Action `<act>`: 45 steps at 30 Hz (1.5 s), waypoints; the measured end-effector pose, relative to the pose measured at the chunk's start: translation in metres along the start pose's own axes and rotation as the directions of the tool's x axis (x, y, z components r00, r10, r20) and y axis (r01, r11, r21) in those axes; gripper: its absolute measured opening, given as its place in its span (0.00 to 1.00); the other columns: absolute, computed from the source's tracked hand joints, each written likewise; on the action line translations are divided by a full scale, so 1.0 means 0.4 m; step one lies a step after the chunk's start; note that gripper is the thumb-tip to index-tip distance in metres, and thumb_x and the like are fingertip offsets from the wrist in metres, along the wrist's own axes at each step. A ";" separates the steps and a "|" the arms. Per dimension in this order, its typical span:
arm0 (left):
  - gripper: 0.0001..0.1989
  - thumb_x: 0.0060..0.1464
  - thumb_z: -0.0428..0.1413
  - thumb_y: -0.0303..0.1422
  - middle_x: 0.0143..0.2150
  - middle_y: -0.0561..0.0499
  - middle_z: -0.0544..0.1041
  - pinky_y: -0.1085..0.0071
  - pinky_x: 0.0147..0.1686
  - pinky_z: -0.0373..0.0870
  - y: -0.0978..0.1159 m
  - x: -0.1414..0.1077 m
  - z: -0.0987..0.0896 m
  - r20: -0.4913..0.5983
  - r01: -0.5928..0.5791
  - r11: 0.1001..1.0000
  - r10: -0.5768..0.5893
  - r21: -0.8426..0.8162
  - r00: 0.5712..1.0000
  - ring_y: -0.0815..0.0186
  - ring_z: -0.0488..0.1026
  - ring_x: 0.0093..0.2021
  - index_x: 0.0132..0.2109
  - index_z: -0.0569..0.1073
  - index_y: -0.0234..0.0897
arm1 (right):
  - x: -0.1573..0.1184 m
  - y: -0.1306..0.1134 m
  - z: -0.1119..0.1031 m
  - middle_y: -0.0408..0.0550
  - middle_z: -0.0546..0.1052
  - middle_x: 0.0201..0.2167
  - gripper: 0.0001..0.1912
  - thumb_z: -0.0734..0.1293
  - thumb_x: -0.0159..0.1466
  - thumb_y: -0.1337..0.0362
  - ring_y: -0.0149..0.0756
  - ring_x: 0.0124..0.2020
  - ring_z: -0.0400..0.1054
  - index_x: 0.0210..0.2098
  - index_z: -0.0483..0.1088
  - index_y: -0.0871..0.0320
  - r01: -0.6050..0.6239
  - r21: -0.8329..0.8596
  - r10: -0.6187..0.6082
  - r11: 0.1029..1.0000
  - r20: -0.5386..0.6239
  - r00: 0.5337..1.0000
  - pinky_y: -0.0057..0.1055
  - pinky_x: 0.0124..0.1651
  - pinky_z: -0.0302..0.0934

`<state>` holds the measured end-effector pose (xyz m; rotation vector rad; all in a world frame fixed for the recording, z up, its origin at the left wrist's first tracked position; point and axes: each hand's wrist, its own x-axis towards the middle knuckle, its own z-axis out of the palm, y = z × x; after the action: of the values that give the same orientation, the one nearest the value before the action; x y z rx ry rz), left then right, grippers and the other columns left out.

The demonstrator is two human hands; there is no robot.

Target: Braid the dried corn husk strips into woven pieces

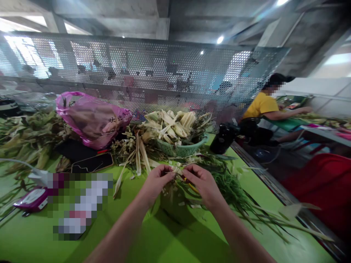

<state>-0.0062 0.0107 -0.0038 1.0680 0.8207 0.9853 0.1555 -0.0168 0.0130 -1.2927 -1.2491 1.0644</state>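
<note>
Above the green tabletop (131, 215), my left hand (157, 182) and my right hand (201, 182) meet in the middle of the head view. Between their fingertips is a small folded piece of pale corn husk (177, 168), pinched from both sides. Something yellow and thin shows under my right fingers; its kind is unclear. Just beyond my hands stands a green basket (179, 149) heaped with dry corn husks (172, 126). Husk scraps lie below my fingers. Green stalks (233, 190) spread to the right of my right hand.
At left are a husk pile (38, 138), a pink plastic bag (93, 118), a phone (91, 163) and a purple power strip (31, 199). A black bottle (223, 138) stands near the right edge. A perforated metal screen (153, 73) rises behind; a person in yellow (264, 104) sits right.
</note>
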 end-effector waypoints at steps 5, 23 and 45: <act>0.14 0.42 0.63 0.36 0.30 0.53 0.71 0.74 0.35 0.62 0.004 -0.001 0.002 0.007 -0.039 0.999 0.039 0.009 0.999 0.71 0.66 0.30 0.34 0.71 0.33 | 0.003 0.016 0.001 0.41 0.66 0.21 0.18 0.69 0.54 0.50 0.29 0.23 0.56 0.26 0.69 0.59 0.024 -0.102 -0.025 0.994 -0.013 1.000 0.26 0.26 0.50; 0.16 0.44 0.62 0.40 0.30 0.52 0.71 0.75 0.33 0.61 0.007 -0.005 -0.002 0.099 0.013 0.992 -0.025 0.127 0.995 0.71 0.65 0.30 0.35 0.72 0.32 | 0.002 0.016 0.007 0.44 0.71 0.27 0.15 0.70 0.54 0.53 0.32 0.29 0.62 0.31 0.71 0.59 0.058 -0.089 -0.061 0.994 -0.030 0.998 0.28 0.32 0.56; 0.15 0.44 0.63 0.36 0.34 0.49 0.75 0.72 0.37 0.63 -0.028 0.014 -0.010 0.172 -0.050 0.991 0.029 0.122 0.985 0.69 0.68 0.33 0.37 0.74 0.32 | 0.010 0.027 0.003 0.42 0.69 0.27 0.16 0.72 0.53 0.54 0.29 0.27 0.60 0.33 0.68 0.58 -0.024 0.227 0.031 0.974 -0.023 0.999 0.25 0.30 0.56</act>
<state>-0.0051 0.0154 -0.0162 1.2633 0.7315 0.8704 0.1557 -0.0124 0.0022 -1.1477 -1.0582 1.1699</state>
